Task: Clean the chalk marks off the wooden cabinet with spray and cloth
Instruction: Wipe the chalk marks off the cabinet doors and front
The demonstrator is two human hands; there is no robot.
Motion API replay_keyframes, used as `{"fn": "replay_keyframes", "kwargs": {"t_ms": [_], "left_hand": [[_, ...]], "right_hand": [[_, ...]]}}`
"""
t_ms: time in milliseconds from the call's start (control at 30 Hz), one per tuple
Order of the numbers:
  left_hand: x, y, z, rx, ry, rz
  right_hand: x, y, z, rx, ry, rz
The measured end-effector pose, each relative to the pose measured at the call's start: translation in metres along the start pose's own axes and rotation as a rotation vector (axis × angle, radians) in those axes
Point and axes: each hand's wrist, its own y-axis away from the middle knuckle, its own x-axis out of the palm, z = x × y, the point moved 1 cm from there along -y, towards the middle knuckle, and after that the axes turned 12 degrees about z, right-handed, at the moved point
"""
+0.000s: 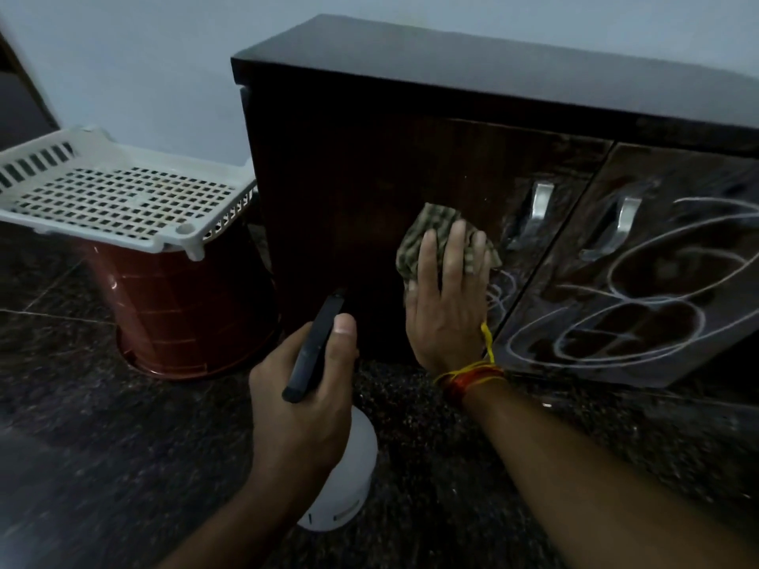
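Cabinet: dark glossy wooden cabinet (369,166), white chalk loops (657,289) on its right door.
Right hand (447,310): fingers straight, pressing a checked green cloth (431,232) flat on the cabinet's left door.
Left hand (304,400): curled round a white spray bottle with black trigger head (314,347), near the cabinet front.
Beside the cabinet: white perforated plastic tray (123,199).

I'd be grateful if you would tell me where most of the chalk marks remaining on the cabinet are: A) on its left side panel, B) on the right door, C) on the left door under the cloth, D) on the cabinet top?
B: the right door carries large white chalk loops, while the left door, where the right hand presses the cloth, shows only a few strokes near its right edge.
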Motion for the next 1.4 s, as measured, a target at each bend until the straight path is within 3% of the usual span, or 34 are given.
{"fn": "replay_keyframes", "kwargs": {"t_ms": [233,533,800,967,1400], "left_hand": [[-0.001,-0.001,-0.020,0.002,-0.036,-0.018],[0.008,-0.018,-0.053,0.057,0.032,-0.118],[-0.001,-0.030,-0.051,0.084,0.004,-0.177],[0.004,-0.030,-0.051,0.072,0.033,-0.167],[0.013,-0.034,-0.055,0.111,0.040,-0.141]], "right_hand": [[-0.050,-0.061,0.006,0.043,-0.063,-0.141],[-0.070,-0.063,0.000,0.001,0.022,-0.074],[-0.085,-0.065,-0.015,0.238,-0.026,-0.138],[-0.082,-0.066,-0.012,0.084,0.039,-0.088],[-0.099,-0.054,-0.026,0.442,-0.156,-0.155]]}}
